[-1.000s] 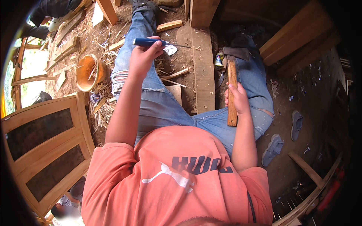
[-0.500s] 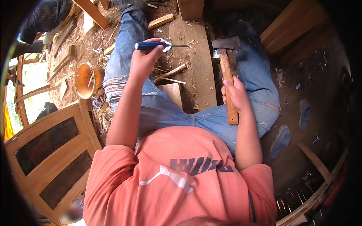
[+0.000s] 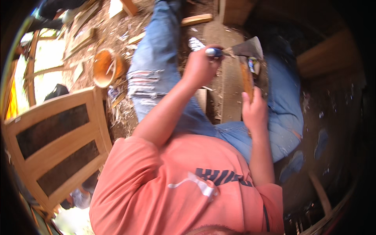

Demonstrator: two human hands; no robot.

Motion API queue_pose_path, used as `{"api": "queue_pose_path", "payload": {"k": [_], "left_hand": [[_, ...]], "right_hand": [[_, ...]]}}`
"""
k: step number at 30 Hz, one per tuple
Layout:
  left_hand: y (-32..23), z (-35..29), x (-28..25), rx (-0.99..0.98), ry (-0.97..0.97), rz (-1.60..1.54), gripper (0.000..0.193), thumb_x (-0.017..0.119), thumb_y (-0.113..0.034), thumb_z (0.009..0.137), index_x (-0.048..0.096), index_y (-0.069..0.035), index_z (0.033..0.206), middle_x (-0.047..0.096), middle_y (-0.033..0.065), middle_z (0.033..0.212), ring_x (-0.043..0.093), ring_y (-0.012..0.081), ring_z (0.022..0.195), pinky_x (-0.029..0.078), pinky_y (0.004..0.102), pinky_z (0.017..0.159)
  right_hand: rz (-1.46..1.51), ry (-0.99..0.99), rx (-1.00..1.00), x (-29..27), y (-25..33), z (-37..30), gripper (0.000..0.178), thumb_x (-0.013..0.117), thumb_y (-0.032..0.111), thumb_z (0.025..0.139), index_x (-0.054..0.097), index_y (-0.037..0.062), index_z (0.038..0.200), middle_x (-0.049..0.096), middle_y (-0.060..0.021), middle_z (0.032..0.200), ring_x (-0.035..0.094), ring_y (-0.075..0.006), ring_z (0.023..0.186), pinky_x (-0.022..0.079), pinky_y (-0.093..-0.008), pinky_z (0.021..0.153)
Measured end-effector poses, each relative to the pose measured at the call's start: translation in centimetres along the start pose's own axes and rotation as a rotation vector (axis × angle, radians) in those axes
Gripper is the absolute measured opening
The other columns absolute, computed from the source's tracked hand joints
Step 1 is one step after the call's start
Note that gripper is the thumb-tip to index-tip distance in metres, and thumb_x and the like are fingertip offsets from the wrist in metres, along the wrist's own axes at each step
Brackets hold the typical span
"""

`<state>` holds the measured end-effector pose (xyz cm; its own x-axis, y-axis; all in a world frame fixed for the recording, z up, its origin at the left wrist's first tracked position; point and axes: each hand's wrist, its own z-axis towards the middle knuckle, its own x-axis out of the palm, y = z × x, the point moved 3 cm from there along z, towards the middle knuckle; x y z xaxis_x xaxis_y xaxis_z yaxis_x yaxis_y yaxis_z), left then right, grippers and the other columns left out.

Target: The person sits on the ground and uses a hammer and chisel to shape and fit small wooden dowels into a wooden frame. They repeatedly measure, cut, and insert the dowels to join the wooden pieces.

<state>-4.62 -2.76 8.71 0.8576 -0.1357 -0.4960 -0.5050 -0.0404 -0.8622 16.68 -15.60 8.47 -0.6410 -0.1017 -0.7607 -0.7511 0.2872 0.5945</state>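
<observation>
Left hand (image 3: 200, 67), at about 12 o'clock from the salmon-orange T-shirt (image 3: 184, 184): closed in a fist around a blue-handled tool (image 3: 214, 51), the blue grip poking out at 2 o'clock from the knuckles; working end blurred, kind of tool not clear. Just beyond that tip, at 3 o'clock: grey steel axe head (image 3: 247, 48), touching or nearly touching the tool, contact not clear through the blur.

Right hand (image 3: 254, 112), at 4 o'clock from the left hand: wrapped tight around the lower end of the wooden axe handle (image 3: 246, 80), handle running up toward 12 o'clock to the head, slightly tilted.

Under both hands: a pale plank (image 3: 231, 94) lying lengthwise between the legs, running from 6 to 12 o'clock. Blue jeans (image 3: 156, 58) on either side, left leg torn at the knee, right leg at 3 o'clock from the plank.

Farther out, at 9 o'clock from the left hand: orange bowl (image 3: 106, 67) on ground strewn with wood chips and shavings. At 8 o'clock: light wooden door frame (image 3: 58, 137) with dark panels, lying slanted. At 11 o'clock: loose offcuts of timber (image 3: 197, 18). At 4 o'clock from the right hand: dark earth floor (image 3: 329, 117), mostly in shadow.
</observation>
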Motion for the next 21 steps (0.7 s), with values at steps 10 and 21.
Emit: {"api": "queue_pose_path", "payload": {"k": [10, 21], "left_hand": [[1.2, 0.4, -0.5, 0.050, -0.065, -0.040, 0.018, 0.079, -0.021, 0.090, 0.071, -0.008, 0.101, 0.075, 0.0224, 0.092, 0.072, 0.0466, 0.091, 0.057, 0.0542, 0.080], [3.9, 2.3, -2.4, -0.098, -0.217, -0.342, 0.028, 0.075, -0.026, 0.095, 0.066, -0.004, 0.110, 0.074, 0.0244, 0.099, 0.071, 0.0478, 0.098, 0.055, 0.0556, 0.084]], "right_hand": [[-0.311, 0.089, 0.089, 3.4, -2.6, 3.5, 0.038, 0.058, 0.029, 0.109, 0.055, 0.0055, 0.139, 0.071, -0.0319, 0.114, 0.067, -0.0527, 0.109, 0.053, -0.0595, 0.088], [-0.591, 0.097, 0.075, 4.3, -1.2, 3.7, 0.040, 0.059, 0.031, 0.108, 0.051, 0.0028, 0.135, 0.072, -0.0328, 0.113, 0.068, -0.0535, 0.107, 0.054, -0.0600, 0.085]]}}
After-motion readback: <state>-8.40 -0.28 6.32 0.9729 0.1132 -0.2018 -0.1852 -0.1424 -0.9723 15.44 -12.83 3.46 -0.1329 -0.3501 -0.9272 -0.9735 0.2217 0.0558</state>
